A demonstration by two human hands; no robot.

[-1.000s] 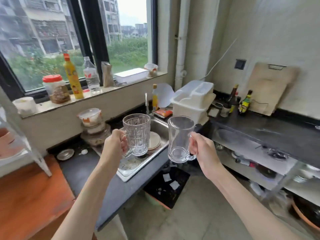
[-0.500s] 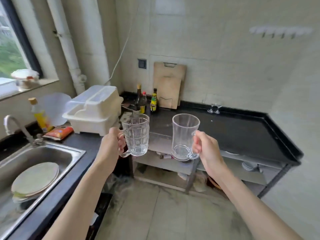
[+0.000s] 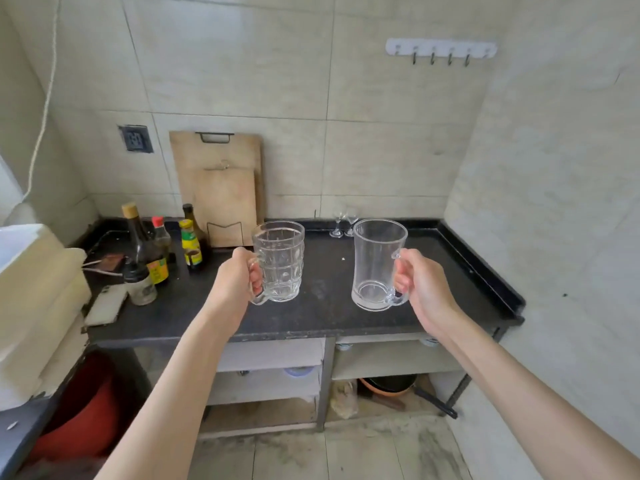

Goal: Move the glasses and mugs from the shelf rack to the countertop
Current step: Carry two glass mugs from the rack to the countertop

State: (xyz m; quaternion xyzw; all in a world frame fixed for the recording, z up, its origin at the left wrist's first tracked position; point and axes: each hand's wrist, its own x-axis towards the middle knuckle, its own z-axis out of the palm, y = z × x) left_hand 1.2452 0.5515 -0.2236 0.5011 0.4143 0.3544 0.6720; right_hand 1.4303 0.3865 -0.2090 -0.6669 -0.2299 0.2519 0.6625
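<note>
My left hand (image 3: pixel 232 282) grips the handle of a patterned glass mug (image 3: pixel 280 261), held upright over the black countertop (image 3: pixel 332 306). My right hand (image 3: pixel 424 285) grips the handle of a smooth clear glass mug (image 3: pixel 375 265), also upright, above the countertop's middle. Whether either mug touches the surface is hard to tell. Two small stemmed glasses (image 3: pixel 344 221) stand at the back of the countertop by the wall. The shelf rack is out of view.
Sauce bottles (image 3: pixel 157 251) cluster at the countertop's left, with wooden cutting boards (image 3: pixel 221 188) leaning on the wall behind. A white plastic container (image 3: pixel 34 306) sits at far left. Open shelves (image 3: pixel 391 362) below hold pans. A raised lip edges the countertop's right side.
The view has swung right from the sink and window to face the black countertop. Both hands still carry their mugs, now closer to and over the countertop.
</note>
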